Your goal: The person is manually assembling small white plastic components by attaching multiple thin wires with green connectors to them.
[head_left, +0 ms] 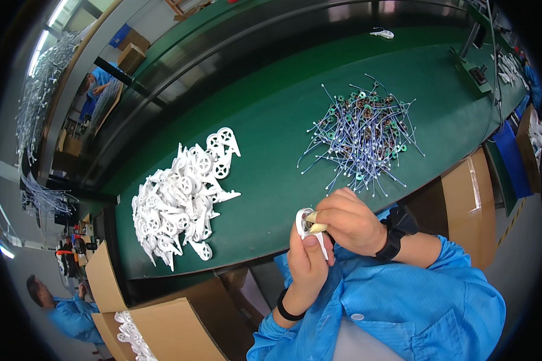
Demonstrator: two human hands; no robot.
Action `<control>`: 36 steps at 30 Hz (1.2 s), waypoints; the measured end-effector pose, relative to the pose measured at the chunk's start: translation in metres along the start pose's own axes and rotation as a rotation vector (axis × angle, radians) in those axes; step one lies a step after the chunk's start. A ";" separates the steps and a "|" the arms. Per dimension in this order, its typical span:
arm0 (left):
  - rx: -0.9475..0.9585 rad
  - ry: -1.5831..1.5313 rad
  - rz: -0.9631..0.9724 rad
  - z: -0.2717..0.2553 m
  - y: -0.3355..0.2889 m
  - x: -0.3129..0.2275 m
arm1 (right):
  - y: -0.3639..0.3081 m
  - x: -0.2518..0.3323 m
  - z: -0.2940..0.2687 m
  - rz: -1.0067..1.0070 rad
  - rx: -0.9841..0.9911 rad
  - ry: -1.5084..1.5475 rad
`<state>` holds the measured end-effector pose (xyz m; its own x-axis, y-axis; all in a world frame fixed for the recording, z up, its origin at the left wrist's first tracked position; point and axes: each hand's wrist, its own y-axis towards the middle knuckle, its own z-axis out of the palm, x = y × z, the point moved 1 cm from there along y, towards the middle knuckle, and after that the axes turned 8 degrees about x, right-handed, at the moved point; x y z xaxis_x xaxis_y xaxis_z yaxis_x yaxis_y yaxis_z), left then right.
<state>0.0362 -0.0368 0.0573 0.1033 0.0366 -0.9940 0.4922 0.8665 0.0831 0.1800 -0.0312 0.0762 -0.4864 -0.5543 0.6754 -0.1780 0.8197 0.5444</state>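
My left hand [307, 262] is closed round a white plastic housing [300, 218] with a round, ring-shaped head and a tapering arm. At the ring my right hand [352, 222] has its fingers pinched together, with pale yellow finger covers [317, 222] on the tips. A small dark part shows inside the ring, mostly hidden by those fingertips. Both hands are close together in front of my body, at the near edge of the green table. Beyond them lies a heap of small round coil-like parts with blue-white wires [364, 132].
A large pile of white plastic housings [174, 201] covers the table's left part. One white piece [382, 34] lies far back. Cardboard boxes [177, 328] stand below the near edge, another box [470, 207] at right. Two people in blue [69, 316] are off to the left.
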 end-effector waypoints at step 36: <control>-0.091 -0.035 -0.155 0.015 0.018 -0.001 | 0.006 -0.021 -0.005 0.113 0.030 0.071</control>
<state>0.0578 -0.0290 0.0607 0.0628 -0.1171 -0.9911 0.4242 0.9021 -0.0797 0.1937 -0.0160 0.0680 -0.4435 -0.4658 0.7657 -0.1516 0.8810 0.4482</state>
